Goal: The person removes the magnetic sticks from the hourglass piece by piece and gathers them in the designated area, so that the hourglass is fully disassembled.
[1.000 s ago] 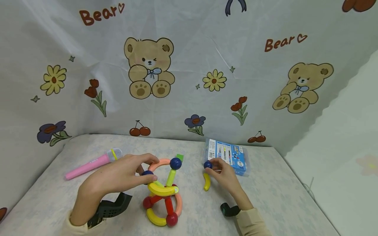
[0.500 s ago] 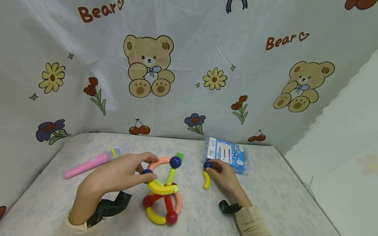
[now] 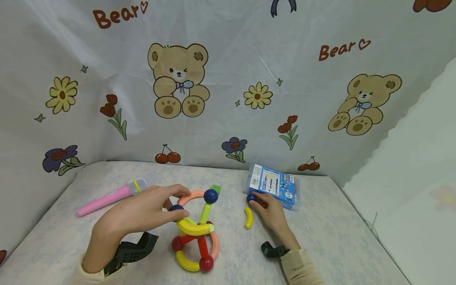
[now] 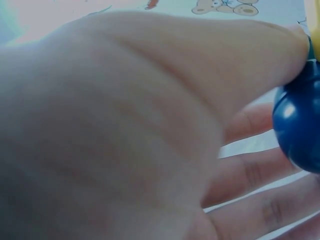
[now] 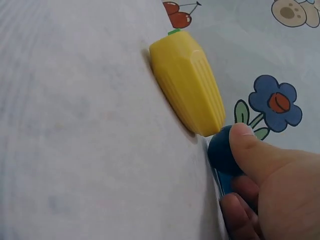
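Left hand (image 3: 149, 209): my thumb and fingers pinch the upper-left ball (image 3: 176, 208) of the frame (image 3: 203, 247), which stands left of centre on the desk (image 3: 320, 237), toward the near edge. Right hand (image 3: 272, 209): my thumb and fingers grip a blue ball (image 3: 251, 198) at the near side of the box (image 3: 274, 184), itself close to the far edge. The yellow rod (image 3: 248, 218) lies just beside that ball; I cannot tell whether the two touch.

Caution: the frame's joints appear to rely on end contact only. Excess squeeze or a sideways pull from my left hand could part the upper-left ball from the pink rod (image 3: 192, 195) or tip the frame. A weak or off-centre pinch could let the blue ball slip and roll. Nudging the yellow rod could make it rock or swing aside, owing to its curve. The microphone (image 3: 107, 200), toward the far left corner, is well apart from my right hand.
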{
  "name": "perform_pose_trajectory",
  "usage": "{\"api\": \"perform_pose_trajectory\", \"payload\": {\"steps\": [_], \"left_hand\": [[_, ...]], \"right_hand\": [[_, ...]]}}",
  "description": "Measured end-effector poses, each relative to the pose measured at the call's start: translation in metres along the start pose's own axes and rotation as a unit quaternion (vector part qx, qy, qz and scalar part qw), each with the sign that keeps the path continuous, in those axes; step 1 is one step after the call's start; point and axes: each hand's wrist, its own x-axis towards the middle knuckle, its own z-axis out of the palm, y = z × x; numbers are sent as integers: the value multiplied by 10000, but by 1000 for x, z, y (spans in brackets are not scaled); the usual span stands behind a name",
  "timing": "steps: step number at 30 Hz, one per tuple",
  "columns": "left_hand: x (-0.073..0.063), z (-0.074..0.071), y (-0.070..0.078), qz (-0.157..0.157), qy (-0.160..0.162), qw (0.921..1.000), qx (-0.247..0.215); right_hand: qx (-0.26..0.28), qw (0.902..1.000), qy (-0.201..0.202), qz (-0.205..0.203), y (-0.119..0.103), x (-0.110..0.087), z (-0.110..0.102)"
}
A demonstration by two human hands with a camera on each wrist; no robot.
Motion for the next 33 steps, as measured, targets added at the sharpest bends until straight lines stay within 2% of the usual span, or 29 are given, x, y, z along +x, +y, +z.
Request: {"api": "perform_pose_trajectory", "payload": {"steps": [8, 17, 24, 29, 33], "left_hand": [[1, 2, -1, -68, -12, 10000, -31], [3, 2, -2, -98, 15, 10000, 9], [4, 3, -2, -122, 36, 9999, 11], [3, 3, -2, -152, 13, 9999, 3], [3, 3, -2, -122, 15, 9999, 18]], "right_hand": [[562, 9981, 121, 229, 0, -1, 3], [518, 9986, 116, -89, -3, -3, 6], [648, 9978, 139, 39, -8, -3, 9], [575, 9981, -141, 184, -12, -2, 5], [395, 9967, -655, 257, -16, -3, -4]]}}
